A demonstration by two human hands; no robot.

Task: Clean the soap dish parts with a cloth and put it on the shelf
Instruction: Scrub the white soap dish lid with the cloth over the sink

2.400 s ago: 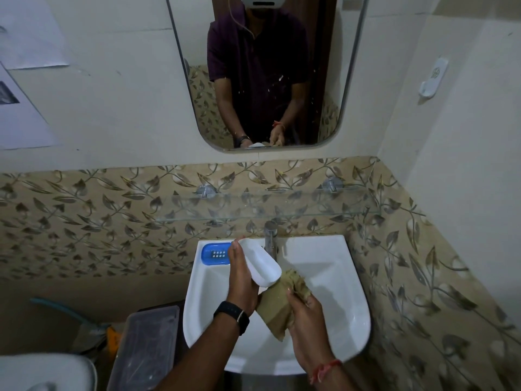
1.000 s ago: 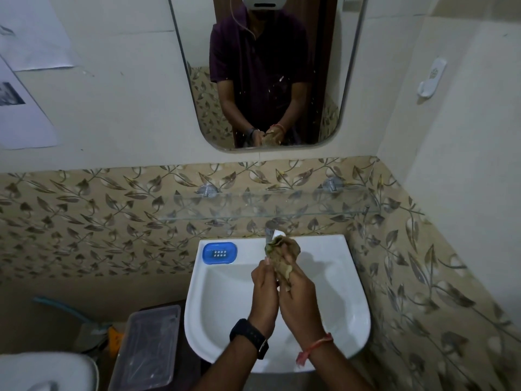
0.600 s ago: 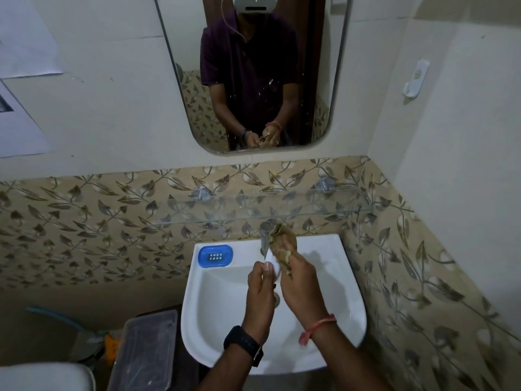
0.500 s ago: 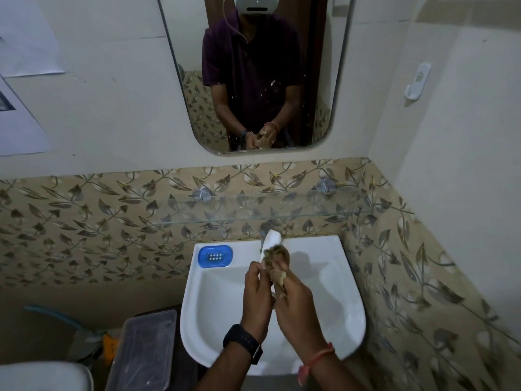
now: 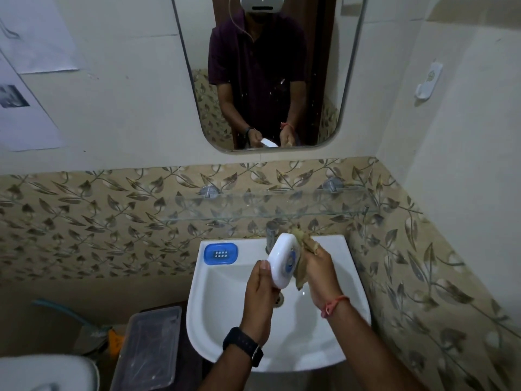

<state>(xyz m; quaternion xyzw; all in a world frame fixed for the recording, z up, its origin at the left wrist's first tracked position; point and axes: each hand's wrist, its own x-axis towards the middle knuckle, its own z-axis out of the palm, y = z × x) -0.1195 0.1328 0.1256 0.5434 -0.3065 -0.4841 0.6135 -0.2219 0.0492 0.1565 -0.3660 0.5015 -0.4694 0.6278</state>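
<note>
the white basin fills the near centre, with the glass shelf mounted on the leaf-patterned wall just beyond its far edge and bare of any dish part. a tap stands at the far rim of the basin.

the white soap dish base is held up on edge over the basin, near the tap, with a round blue mark showing on the face turned to the camera. the blue drain insert lies flat on the far-left corner of the basin rim, apart from the base and not being handled.

the tan cloth is bunched against the right side of the base, touching it.

step in hand, as judged: wiping the base. to do it well, the grip should remain on the lower end so that the cloth can travel the full length and into the rim, and the piece should be turned to expose each face; work is best kept over the basin in case of a slip.

left hand: fingers curled closed round the lower end of the base, thumb along its near edge. right hand: closed on the cloth, pressing it to the base.
</note>
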